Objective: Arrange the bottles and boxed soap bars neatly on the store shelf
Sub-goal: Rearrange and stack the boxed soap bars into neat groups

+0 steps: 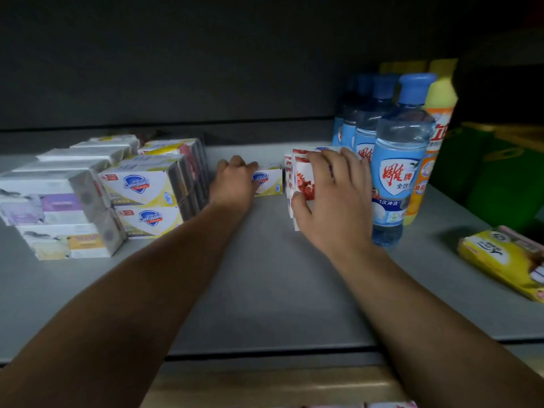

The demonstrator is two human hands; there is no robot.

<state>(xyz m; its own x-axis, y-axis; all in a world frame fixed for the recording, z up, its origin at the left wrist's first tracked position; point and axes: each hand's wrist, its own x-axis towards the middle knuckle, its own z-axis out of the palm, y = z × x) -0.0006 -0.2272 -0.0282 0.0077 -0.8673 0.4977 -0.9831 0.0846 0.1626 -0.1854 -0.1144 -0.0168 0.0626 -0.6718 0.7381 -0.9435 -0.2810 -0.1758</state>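
Head view showed the left hand (pixel 234 184) with its fingers curled over the top of a single yellow-and-white Safeguard soap box (pixel 268 182), which lay flat on the grey shelf (pixel 265 290) toward the back, partly hidden behind the hand. The right hand (pixel 329 198) had its fingers spread and bent round the top and front of a stack of red-and-white soap boxes (pixel 303 184), with the thumb pressed low against the stack's near face; how many boxes the stack held could not be told. The single box and the stack sat just beside each other, with a narrow gap between them.

Left of the left hand stood a block of yellow Safeguard boxes (pixel 144 201), 2 high at the front and running back in rows. Further left, touching that block, lay a stack of pale wrapped soap bars (pixel 59 213) with purple and yellow labels.

Right of the right hand, a row of clear bottles with blue caps (pixel 400 160) stood upright, running from front to back, the front one just beside the hand. An orange-and-yellow bottle (pixel 432 148) stood upright touching that row's right side. A yellow soft pack (pixel 506 260) lay flat near the shelf's right edge, well apart from the bottles.
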